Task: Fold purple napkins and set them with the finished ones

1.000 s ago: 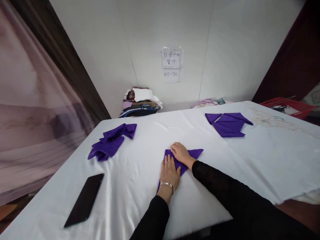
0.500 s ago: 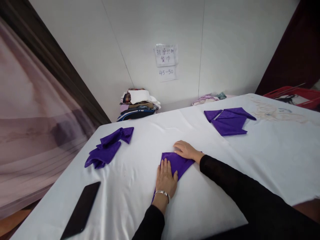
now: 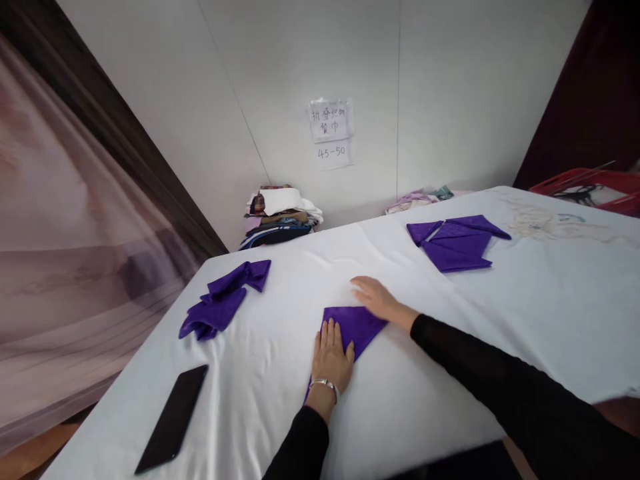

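Note:
A folded purple napkin lies in the middle of the white-covered table, its lower end partly hidden under my left arm. My left hand rests flat on its left side, fingers stretched out and thumb apart, with a silver bracelet at the wrist. Over the napkin's upper right edge is my right hand, fingers loosely extended and holding nothing; whether it touches the cloth I cannot tell. A crumpled purple napkin lies to the left, and another folded purple napkin to the upper right.
A black phone-like slab lies at the table's front left. Behind the far edge is a stack of folded clothes, with more fabric to its right. A red basket stands at the far right. Sheer curtain hangs at left.
My right hand has shifted slightly right and away from the napkin, whose right corner no longer sticks out beyond the wrist. My left hand stays in place. The view has shifted a little.

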A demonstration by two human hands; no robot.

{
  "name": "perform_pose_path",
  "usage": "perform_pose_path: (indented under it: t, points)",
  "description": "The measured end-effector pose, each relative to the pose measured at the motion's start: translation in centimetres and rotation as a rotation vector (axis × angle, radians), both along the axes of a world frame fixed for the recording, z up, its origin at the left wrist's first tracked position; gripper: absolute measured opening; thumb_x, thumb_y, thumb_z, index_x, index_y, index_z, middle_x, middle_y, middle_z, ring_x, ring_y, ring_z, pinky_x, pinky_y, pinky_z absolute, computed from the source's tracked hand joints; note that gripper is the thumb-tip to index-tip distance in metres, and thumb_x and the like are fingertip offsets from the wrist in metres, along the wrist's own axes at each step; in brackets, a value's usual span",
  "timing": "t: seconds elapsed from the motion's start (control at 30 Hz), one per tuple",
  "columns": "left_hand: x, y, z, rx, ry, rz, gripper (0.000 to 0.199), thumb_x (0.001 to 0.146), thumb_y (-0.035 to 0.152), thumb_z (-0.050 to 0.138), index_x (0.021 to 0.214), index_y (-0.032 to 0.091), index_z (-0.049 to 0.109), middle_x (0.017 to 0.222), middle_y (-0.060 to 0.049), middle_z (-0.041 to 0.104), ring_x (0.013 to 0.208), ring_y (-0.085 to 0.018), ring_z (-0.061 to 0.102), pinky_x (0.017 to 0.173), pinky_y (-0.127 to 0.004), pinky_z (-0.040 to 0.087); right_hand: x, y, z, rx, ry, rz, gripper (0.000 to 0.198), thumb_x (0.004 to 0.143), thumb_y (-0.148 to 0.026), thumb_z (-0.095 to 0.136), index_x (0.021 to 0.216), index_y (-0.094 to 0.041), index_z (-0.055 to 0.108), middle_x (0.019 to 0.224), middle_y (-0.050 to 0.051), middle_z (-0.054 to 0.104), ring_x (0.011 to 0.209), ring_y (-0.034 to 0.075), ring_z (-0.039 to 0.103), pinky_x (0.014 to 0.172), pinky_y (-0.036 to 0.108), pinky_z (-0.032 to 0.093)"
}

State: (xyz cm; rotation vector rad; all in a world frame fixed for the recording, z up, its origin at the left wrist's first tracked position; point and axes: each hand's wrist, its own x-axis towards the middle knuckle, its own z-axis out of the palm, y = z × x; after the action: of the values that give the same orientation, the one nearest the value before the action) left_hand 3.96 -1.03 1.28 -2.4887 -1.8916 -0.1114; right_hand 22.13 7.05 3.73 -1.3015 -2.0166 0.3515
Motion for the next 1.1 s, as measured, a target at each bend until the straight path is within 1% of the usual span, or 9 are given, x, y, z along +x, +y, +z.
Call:
perform_pose_path:
  t: [0.1, 0.2, 0.27, 0.4, 0.67, 0.8, 0.9, 0.97, 1.1]
  points:
    - [0.0, 0.1, -0.2, -0.022, 0.004, 0.000, 0.057, 0.084, 0.030, 0.033, 0.135, 0.006, 0.032, 0.144, -0.012, 0.027, 0.134, -0.024, 0.020, 0.110, -0.041, 0.019, -3.4, -4.1, -0.3, 0.006, -0.135, 0.247, 0.054, 0.089, -0.052, 0.031, 0.132, -0.021, 0.040, 0.141, 0.007, 0.036, 0.131, 0.022, 0.024, 0.107, 0.044, 0.013]
    - [0.0, 0.3, -0.3, -0.026, -0.008, 0.007, 0.056, 0.082, 0.025, 0.035, 0.136, 0.007, 0.032, 0.143, -0.011, 0.029, 0.133, -0.024, 0.021, 0.109, -0.042, 0.020, -4.6, -5.8, -1.1, -0.135, -0.265, 0.296, 0.067, 0.088, -0.059, 0.025, 0.139, -0.017, 0.027, 0.147, 0.010, 0.022, 0.135, 0.023, 0.011, 0.108, 0.045, 0.005]
    - [0.0, 0.3, -0.3, -0.012, -0.022, 0.010, 0.056, 0.083, 0.029, 0.036, 0.134, 0.006, 0.034, 0.142, -0.013, 0.030, 0.133, -0.025, 0.023, 0.109, -0.042, 0.021, -3.9, -5.4, -1.6, -0.200, -0.329, 0.254, 0.072, 0.086, -0.063, 0.022, 0.140, -0.016, 0.024, 0.147, 0.012, 0.019, 0.135, 0.024, 0.008, 0.107, 0.046, 0.003]
    - [-0.1, 0.3, -0.3, 0.018, -0.021, -0.011, 0.058, 0.085, 0.037, 0.033, 0.133, 0.004, 0.037, 0.142, -0.015, 0.030, 0.132, -0.026, 0.024, 0.109, -0.042, 0.021, -0.7, -3.6, -2.0, -0.222, -0.404, 0.150, 0.075, 0.083, -0.068, 0.021, 0.140, -0.019, 0.025, 0.147, 0.010, 0.019, 0.135, 0.024, 0.008, 0.107, 0.047, 0.002]
    - [0.0, 0.3, -0.2, -0.015, -0.005, 0.000, 0.059, 0.086, 0.039, 0.030, 0.134, 0.005, 0.034, 0.143, -0.013, 0.028, 0.133, -0.025, 0.022, 0.109, -0.041, 0.019, 5.1, -0.8, -2.7, -0.302, -0.480, -0.103, 0.069, 0.084, -0.065, 0.018, 0.140, -0.025, 0.027, 0.148, 0.005, 0.017, 0.136, 0.024, 0.007, 0.106, 0.048, 0.002]
    - [0.0, 0.2, 0.0, -0.015, 0.007, 0.006, 0.060, 0.086, 0.039, 0.027, 0.135, 0.006, 0.033, 0.144, -0.012, 0.027, 0.134, -0.024, 0.020, 0.110, -0.040, 0.018, 8.1, 0.0, -2.6, -0.348, -0.344, -0.218, 0.062, 0.086, -0.058, 0.028, 0.136, -0.022, 0.036, 0.147, 0.007, 0.022, 0.135, 0.026, 0.010, 0.106, 0.051, 0.002]
    - [0.1, 0.2, 0.0, -0.020, -0.004, 0.008, 0.060, 0.086, 0.040, 0.026, 0.135, 0.007, 0.033, 0.144, -0.012, 0.026, 0.134, -0.023, 0.020, 0.109, -0.040, 0.018, 8.9, -0.6, -2.0, -0.368, -0.222, -0.259, 0.061, 0.090, -0.053, 0.017, 0.134, -0.017, 0.038, 0.143, 0.010, 0.031, 0.132, 0.027, 0.022, 0.106, 0.049, 0.013]
    - [0.1, 0.2, -0.2, -0.021, -0.010, 0.007, 0.060, 0.086, 0.041, 0.027, 0.135, 0.007, 0.033, 0.144, -0.012, 0.026, 0.134, -0.024, 0.019, 0.109, -0.040, 0.018, 8.5, -1.5, -1.6, -0.358, -0.199, -0.226, 0.059, 0.091, -0.051, 0.015, 0.134, -0.018, 0.039, 0.139, 0.008, 0.038, 0.127, 0.024, 0.033, 0.104, 0.041, 0.023]
    - [0.0, 0.3, -0.4, -0.013, -0.019, 0.003, 0.060, 0.086, 0.041, 0.027, 0.135, 0.006, 0.033, 0.144, -0.013, 0.026, 0.134, -0.024, 0.019, 0.109, -0.041, 0.017, 6.1, -3.9, -1.0, -0.228, -0.224, -0.039, 0.049, 0.085, -0.045, 0.043, 0.127, -0.019, 0.048, 0.123, 0.008, 0.054, 0.113, 0.022, 0.047, 0.096, 0.032, 0.034]
